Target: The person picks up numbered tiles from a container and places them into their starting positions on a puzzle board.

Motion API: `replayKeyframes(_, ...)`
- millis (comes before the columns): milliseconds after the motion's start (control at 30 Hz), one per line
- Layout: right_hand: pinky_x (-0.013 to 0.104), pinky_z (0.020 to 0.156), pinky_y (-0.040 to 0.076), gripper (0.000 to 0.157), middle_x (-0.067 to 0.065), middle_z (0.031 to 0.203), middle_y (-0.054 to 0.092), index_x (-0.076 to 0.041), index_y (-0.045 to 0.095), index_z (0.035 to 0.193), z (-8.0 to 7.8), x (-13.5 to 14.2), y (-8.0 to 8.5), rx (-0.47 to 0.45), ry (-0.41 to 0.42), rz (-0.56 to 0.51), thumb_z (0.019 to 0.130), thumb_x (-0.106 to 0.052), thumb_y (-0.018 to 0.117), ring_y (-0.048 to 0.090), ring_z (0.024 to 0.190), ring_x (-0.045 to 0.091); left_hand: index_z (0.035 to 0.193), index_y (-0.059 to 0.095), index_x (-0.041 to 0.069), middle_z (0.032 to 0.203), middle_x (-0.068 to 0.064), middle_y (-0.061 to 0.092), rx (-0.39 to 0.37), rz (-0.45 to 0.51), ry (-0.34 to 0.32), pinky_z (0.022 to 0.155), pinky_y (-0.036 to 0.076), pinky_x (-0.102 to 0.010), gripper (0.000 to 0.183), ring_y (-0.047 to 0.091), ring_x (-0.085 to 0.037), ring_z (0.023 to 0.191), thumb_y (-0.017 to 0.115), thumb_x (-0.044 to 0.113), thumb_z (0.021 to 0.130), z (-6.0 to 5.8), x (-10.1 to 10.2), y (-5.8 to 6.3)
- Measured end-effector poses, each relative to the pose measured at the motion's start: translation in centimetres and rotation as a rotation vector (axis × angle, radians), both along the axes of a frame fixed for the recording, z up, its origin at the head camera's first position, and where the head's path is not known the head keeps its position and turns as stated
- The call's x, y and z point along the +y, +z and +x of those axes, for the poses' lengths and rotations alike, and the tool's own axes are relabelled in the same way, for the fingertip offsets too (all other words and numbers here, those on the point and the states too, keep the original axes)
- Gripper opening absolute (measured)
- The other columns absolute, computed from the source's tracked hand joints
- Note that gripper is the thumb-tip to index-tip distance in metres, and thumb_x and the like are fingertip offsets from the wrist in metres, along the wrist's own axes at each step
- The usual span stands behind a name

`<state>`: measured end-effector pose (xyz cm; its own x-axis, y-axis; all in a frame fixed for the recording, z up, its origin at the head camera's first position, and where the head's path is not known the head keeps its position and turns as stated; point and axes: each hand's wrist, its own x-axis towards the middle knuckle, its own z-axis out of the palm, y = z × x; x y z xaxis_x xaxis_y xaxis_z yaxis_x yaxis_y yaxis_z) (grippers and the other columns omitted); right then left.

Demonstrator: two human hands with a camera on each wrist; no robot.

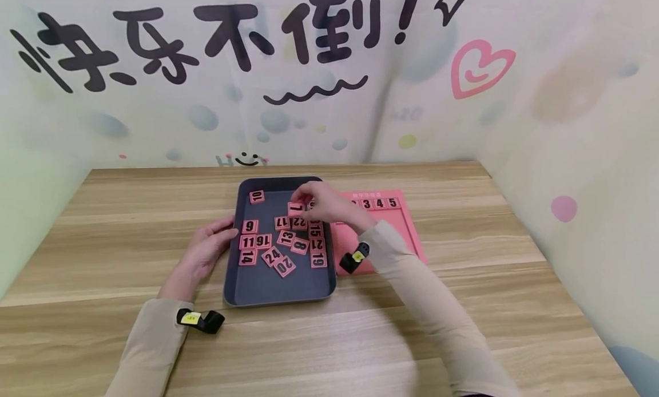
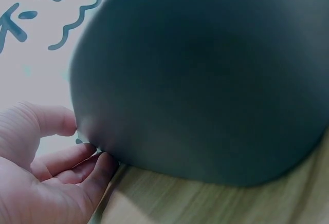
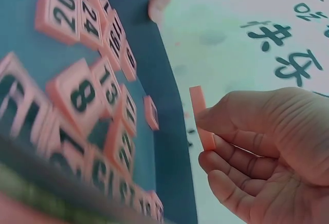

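A dark tray (image 1: 273,285) lies on the wooden table, holding several pink number tiles such as 8 (image 3: 82,96), 20 (image 1: 284,266) and 10 (image 1: 257,197). My left hand (image 1: 208,245) grips the tray's left side, with thumb and fingertips at its rim (image 2: 110,157). Over the far right part of the tray, my right hand (image 1: 324,204) pinches a pink number tile (image 3: 202,118) between thumb and fingers. From the head view this tile (image 1: 295,209) reads 7. In the right wrist view it stands edge-on, above the other tiles.
Right of the tray lies a pink board (image 1: 396,228) with a raised border; tiles 3, 4 and 5 (image 1: 393,202) sit along its top row. My right forearm (image 1: 427,294) crosses over the board and hides part of it. A printed wall sheet (image 1: 309,122) stands behind the table.
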<state>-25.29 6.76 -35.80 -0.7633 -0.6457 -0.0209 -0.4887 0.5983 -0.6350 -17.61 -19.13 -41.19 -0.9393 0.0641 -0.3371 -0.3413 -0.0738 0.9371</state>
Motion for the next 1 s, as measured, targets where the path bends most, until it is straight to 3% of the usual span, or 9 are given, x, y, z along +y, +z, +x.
replayKeyframes(200, 0.027, 0.061, 0.048, 0.032, 0.008, 0.099, 0.061, -0.003, 0.063, 0.112, 0.5, 4.4, 0.2, -0.031, -0.078, -0.04, 0.081, -0.001, 0.067, 0.052, 0.084, 0.022, 0.146, 0.021, -0.005, 0.151, -0.019, 0.022, -0.002, -0.001, -0.004, 0.111, 0.024, -0.032, 0.057, 0.024, -0.027, 0.137, 0.047, 0.002, 0.095, 0.0, 0.1, 0.0)
replayKeyframes(500, 0.035, 0.078, 0.05, 0.032, 0.012, 0.099, 0.064, 0.004, 0.064, 0.107, 1.2, 10.2, -1.6, 0.014, -0.094, -0.026, 0.075, 0.007, 0.066, 0.057, 0.091, 0.024, 0.146, 0.022, -0.003, 0.151, -0.018, 0.023, -0.005, -0.008, -0.003, 0.111, 0.024, -0.032, 0.058, 0.026, -0.025, 0.137, 0.049, 0.004, 0.095, 0.0, 0.1, 0.0)
replayKeyframes(767, 0.034, 0.079, 0.051, 0.034, 0.009, 0.098, 0.063, 0.001, 0.065, 0.107, 1.9, 12.1, -3.3, -0.036, -0.123, 0.043, 0.074, 0.004, 0.071, 0.057, 0.089, 0.023, 0.146, 0.022, -0.003, 0.151, -0.018, 0.023, -0.009, -0.01, 0.0, 0.111, 0.023, -0.032, 0.057, 0.025, -0.025, 0.137, 0.048, 0.004, 0.095, 0.0, 0.1, 0.0)
replayKeyframes(1000, 0.033, 0.078, 0.051, 0.033, 0.008, 0.099, 0.064, -0.001, 0.065, 0.105, 1.8, 12.6, -3.9, -0.045, -0.084, 0.051, 0.074, 0.006, 0.07, 0.057, 0.088, 0.021, 0.146, 0.023, -0.002, 0.151, -0.017, 0.024, -0.014, -0.015, 0.002, 0.111, 0.024, -0.031, 0.057, 0.026, -0.024, 0.137, 0.049, 0.005, 0.095, 0.0, 0.1, 0.1)
